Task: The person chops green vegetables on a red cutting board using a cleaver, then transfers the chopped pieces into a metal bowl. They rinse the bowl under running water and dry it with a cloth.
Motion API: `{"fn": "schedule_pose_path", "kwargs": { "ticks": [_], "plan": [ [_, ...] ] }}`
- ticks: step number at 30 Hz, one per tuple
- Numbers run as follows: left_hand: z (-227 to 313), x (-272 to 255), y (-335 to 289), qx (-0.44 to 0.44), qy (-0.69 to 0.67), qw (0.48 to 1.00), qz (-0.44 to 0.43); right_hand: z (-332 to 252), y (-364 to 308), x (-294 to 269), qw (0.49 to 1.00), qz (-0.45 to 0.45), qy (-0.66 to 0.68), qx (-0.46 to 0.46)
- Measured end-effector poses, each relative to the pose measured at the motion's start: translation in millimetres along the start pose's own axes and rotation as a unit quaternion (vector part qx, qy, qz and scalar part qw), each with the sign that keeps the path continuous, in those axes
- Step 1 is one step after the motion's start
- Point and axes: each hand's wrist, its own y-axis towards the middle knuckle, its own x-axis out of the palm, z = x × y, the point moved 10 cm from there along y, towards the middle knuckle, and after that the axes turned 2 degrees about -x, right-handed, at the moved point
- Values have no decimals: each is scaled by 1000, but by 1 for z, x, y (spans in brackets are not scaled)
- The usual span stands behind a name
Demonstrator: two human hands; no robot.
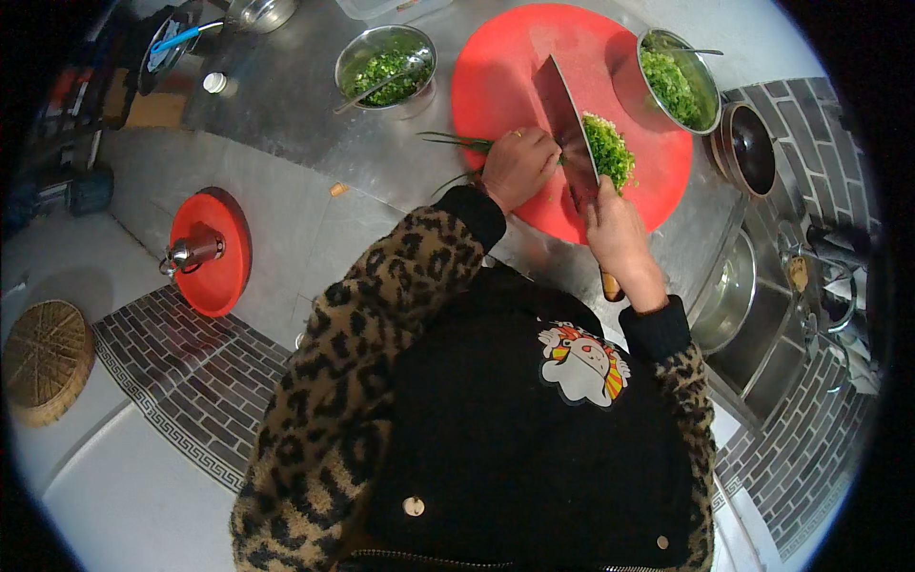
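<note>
The brushed metal table [286,119] carries a round red chopping board [491,62], and on it lie the chopped greens [610,153], heaped against the right face of a broad cleaver [562,119]. The fingers of the right hand [621,234] are wrapped around the cleaver near the heel of its blade; those of the left hand [519,170] are curled over long green stalks [459,140] on the blade's other side. A steel bowl of cut greens [419,100] stands left of the board, and a second bowl [703,95] sits at its right edge, near dark nested bowls [753,148]. Grey brick-patterned tiles [827,157] line the right side, by a metal sink [772,372]. At far left is a woven basket [48,357].
</note>
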Motion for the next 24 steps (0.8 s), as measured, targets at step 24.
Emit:
{"fn": "schedule_pose_path", "kwargs": {
  "ticks": [24],
  "plan": [
    [-2,-8,2,-10,-31,999,25,-11,24,-4,998,37,38,-43]
  ]
}}
